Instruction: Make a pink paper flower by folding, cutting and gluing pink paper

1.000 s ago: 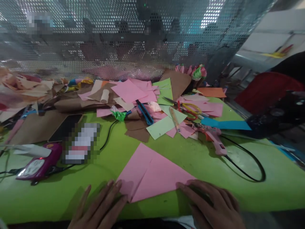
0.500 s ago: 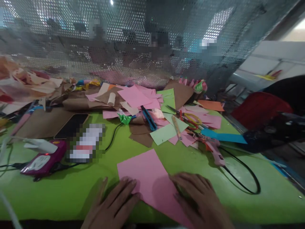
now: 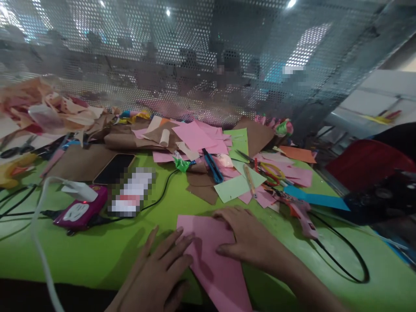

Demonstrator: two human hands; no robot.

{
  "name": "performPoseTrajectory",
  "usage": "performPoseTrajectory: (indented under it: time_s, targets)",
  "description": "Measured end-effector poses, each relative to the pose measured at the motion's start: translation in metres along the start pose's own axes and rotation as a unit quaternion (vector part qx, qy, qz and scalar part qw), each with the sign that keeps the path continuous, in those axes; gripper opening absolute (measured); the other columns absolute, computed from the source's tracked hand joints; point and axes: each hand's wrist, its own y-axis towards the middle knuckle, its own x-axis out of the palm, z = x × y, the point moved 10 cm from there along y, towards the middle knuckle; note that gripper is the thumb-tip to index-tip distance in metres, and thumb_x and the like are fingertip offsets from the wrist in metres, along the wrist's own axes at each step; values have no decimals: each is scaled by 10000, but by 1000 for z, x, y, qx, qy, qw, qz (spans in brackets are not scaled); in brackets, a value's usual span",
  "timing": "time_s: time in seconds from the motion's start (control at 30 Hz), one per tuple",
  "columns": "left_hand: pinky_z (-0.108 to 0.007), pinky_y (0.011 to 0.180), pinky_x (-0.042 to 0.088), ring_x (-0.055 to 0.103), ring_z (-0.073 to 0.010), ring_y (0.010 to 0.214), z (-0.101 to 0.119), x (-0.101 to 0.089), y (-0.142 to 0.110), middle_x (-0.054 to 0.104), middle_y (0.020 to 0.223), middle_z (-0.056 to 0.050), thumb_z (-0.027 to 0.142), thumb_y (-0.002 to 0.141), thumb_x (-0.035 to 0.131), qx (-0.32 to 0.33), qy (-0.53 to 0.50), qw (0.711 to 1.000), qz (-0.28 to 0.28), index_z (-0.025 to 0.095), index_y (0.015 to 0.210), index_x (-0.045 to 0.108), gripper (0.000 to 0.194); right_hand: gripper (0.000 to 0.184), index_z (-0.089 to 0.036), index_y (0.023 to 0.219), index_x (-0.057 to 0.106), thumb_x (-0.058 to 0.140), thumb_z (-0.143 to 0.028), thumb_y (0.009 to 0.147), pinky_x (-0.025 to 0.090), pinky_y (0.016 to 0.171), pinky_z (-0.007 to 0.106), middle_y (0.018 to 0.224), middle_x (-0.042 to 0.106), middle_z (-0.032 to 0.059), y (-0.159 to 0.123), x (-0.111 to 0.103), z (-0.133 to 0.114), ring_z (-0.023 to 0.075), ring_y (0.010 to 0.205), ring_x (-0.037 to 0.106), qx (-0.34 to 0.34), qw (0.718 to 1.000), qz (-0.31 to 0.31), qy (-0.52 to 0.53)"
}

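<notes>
A sheet of pink paper (image 3: 214, 268) lies on the green table in front of me, its lower end running off the bottom of the view. My left hand (image 3: 162, 271) rests along its left edge with the fingers spread and the fingertips on the sheet. Over its upper right side reaches my right hand (image 3: 247, 238), thumb apart from the slightly bent fingers, touching the paper. That hand covers the sheet's top right corner. Just beyond the hands are a light green paper piece (image 3: 238, 184) and a blue cutter knife (image 3: 212, 166).
Pink paper sheets (image 3: 195, 136) and brown paper (image 3: 130, 141) pile up along the perforated metal panel (image 3: 182, 60). A pink glue gun (image 3: 303, 219) with a looped black cord lies right, near scissors (image 3: 273, 171). Leftward are a purple power socket (image 3: 79, 210) and phones (image 3: 115, 169).
The pink paper, earlier showing a folded triangular shape, has opened out and turned, now pointing towards me. My right hand has moved from its near right side up to its far right side.
</notes>
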Motion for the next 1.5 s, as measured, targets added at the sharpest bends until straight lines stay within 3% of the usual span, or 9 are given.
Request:
performPoseTrajectory:
  time_s: [0.17, 0.47, 0.6, 0.8, 0.9, 1.03, 1.17, 1.3, 1.5]
  targets:
    - [-453, 1176, -54, 475, -214, 1270, 12, -1, 3, 592, 1360, 3, 425, 901, 482, -2, 10, 999, 46, 287, 1162, 622, 327, 312, -200, 841, 555, 782, -317, 661, 401, 738, 340, 945, 595, 43, -3, -1, 1, 245, 882, 524, 12, 1000, 19, -15]
    - [-483, 1185, 39, 485, -191, 1283, 57, 9, 5, 617, 1329, 7, 334, 957, 481, 87, 69, 991, 79, 356, 1254, 576, 312, 519, -205, 1209, 584, 663, -173, 697, 458, 863, 405, 1141, 677, 78, -17, 11, 22, 284, 1004, 622, 83, 966, 5, 245]
    - [-555, 1177, 68, 347, -241, 1391, 67, 7, 10, 600, 1352, -24, 341, 958, 461, 23, 64, 988, 142, 322, 1289, 561, 347, 282, -180, 1017, 633, 655, -288, 757, 503, 784, 381, 984, 703, 52, -31, 8, 25, 265, 899, 642, 108, 885, 48, 451]
    - [-521, 1192, 20, 213, -212, 1448, 64, 4, 30, 502, 1447, -17, 263, 955, 423, -42, 59, 988, 135, 257, 1402, 455, 448, 435, -243, 1151, 582, 714, -311, 742, 532, 790, 424, 1066, 706, 53, -68, 15, 41, 297, 929, 672, 213, 704, 220, 641]
    - [-482, 1195, -18, 276, -188, 1421, 52, 7, 39, 479, 1463, 8, 262, 962, 380, -52, 34, 991, 116, 251, 1416, 436, 458, 455, -232, 1181, 573, 706, -291, 750, 525, 834, 450, 1108, 699, 78, -80, 25, 36, 312, 974, 667, 221, 668, 240, 669]
    - [-446, 1185, -55, 441, -193, 1316, 41, 10, 45, 489, 1449, 71, 147, 910, 424, 5, 24, 997, 72, 312, 1420, 418, 535, 454, -238, 1166, 584, 709, -369, 749, 524, 847, 454, 1122, 688, 88, -96, 28, 31, 318, 1023, 644, 210, 703, 219, 643]
    - [-414, 1120, 249, 571, -199, 1181, 20, 7, 46, 595, 1357, 52, 175, 838, 543, 26, -25, 999, 32, 367, 1359, 482, 558, 476, -277, 1216, 540, 645, -452, 786, 544, 781, 415, 1157, 657, 83, -112, 13, 36, 274, 932, 655, 156, 816, 171, 530]
    - [-439, 1040, 339, 597, -214, 1127, 4, 3, 46, 635, 1301, 1, 180, 802, 592, 33, -53, 998, 20, 423, 1287, 543, 544, 523, -268, 1293, 444, 575, -223, 789, 528, 828, 417, 1118, 646, 76, -120, -3, 62, 245, 930, 656, 142, 925, 170, 309]
    - [-452, 1046, 284, 550, -206, 1175, -1, 0, 52, 671, 1233, 53, 49, 788, 504, 58, -135, 989, -6, 466, 1253, 557, 627, 626, -298, 1337, 458, 473, -39, 767, 386, 1056, 476, 1477, 408, 73, -101, -13, 59, 253, 1343, 400, 43, 976, 190, 94]
